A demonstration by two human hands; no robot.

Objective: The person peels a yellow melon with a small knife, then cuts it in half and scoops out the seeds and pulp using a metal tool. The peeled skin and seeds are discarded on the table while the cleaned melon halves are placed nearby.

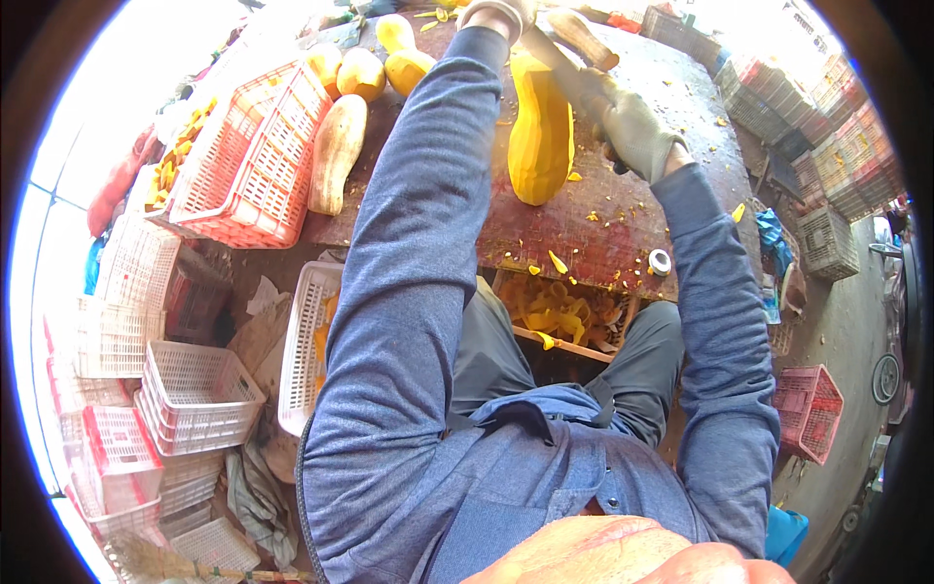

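Observation:
A yellow, peeled butternut-type squash (541,139) lies lengthwise on the worn wooden table (569,226), its surface cut in long facets. My right hand (638,135), in a pale work glove, is closed just right of the squash on what looks like a knife (558,66). The blade is blurred and runs towards my left hand. At the top edge, my left hand (514,10) is partly cut off beyond the squash's far end; its fingers are hidden. A tan, unpeeled squash (581,38) rests past the blade.
Left on the table are a pink plastic crate (255,160), another tan squash (338,155) and several yellow squashes (361,74). A white roll (659,262) sits near the front edge. Below, peelings (558,306) fill a container between my knees. Stacked crates (201,398) stand left.

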